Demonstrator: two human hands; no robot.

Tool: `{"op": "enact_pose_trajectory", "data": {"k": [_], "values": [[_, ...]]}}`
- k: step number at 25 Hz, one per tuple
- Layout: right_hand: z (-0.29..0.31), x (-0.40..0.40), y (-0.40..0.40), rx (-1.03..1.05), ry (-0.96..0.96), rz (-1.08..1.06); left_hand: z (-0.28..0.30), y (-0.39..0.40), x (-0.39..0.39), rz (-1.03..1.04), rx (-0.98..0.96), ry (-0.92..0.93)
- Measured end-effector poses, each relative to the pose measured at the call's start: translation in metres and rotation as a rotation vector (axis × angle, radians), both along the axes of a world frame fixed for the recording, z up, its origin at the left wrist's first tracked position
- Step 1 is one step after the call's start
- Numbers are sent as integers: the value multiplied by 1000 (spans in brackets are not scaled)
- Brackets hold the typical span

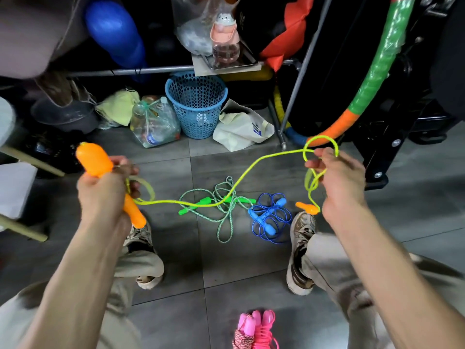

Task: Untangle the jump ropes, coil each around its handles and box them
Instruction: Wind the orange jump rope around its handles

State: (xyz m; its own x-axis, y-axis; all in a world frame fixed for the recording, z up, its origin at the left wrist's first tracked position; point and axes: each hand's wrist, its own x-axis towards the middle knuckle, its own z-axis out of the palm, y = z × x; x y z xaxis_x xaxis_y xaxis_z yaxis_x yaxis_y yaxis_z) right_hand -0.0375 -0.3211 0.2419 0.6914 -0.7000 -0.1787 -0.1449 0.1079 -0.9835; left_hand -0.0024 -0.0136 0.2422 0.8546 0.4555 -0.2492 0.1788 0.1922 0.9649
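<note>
Right now a yellow-green jump rope [251, 165] stretches between the two hands, above the grey tiled floor [176, 285]. The left hand [105, 192] has its fingers curled round an orange handle [94, 159], which sticks up out of the fist and shows again below it, with a small loop of rope beside the fingers. The right hand [339, 182] pinches the rope where it forms a loop above the thumb and a second loop below; from there the rope drops to a second orange handle [308, 207], which hangs just under the hand.

On the floor between the person's two shoes lies a green rope [221, 210] in a loose tangle with its green handles, and just beside it a blue rope [270, 217] bunched round its blue handles. Nearer the person, at the bottom edge, sits a pink rope [256, 328] wound round its handles.

Farther back stand a blue basket [196, 107], a bag of plastic bottles [154, 122] and a white bag [241, 127].
</note>
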Motion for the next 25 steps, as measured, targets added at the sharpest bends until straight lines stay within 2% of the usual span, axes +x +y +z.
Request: {"op": "enact_pose_trajectory", "data": {"k": [2,6,7,10,11,13,14,15,18,19,21,25], "values": [[0,-2,8,-219,-43,128,-2,-11,-3,-171,136,38],[0,-5,16,-385,-123,385,-10,-25,-6,-262,295,15],[0,-5,18,-422,-141,437,-14,-25,-5,-279,411,20],[2,-7,23,-561,-206,560,-21,-26,-8,-422,1070,127],[3,-7,25,-573,-219,596,-22,-30,-11,-473,1210,119],[3,-6,31,-411,-235,643,-26,-39,-17,-531,1269,-3],[3,-6,34,-258,-237,655,-27,-43,-19,-556,1179,-58],[3,-6,37,-87,-239,670,-29,-47,-20,-621,990,-51],[4,-8,49,312,-228,756,-26,-65,-26,-908,246,24],[4,-9,52,396,-207,781,-26,-72,-31,-961,112,30],[3,-10,56,530,-151,812,-29,-80,-38,-1022,2,14],[1,-12,60,794,-138,816,-34,-89,-44,-1037,11,16]]}}
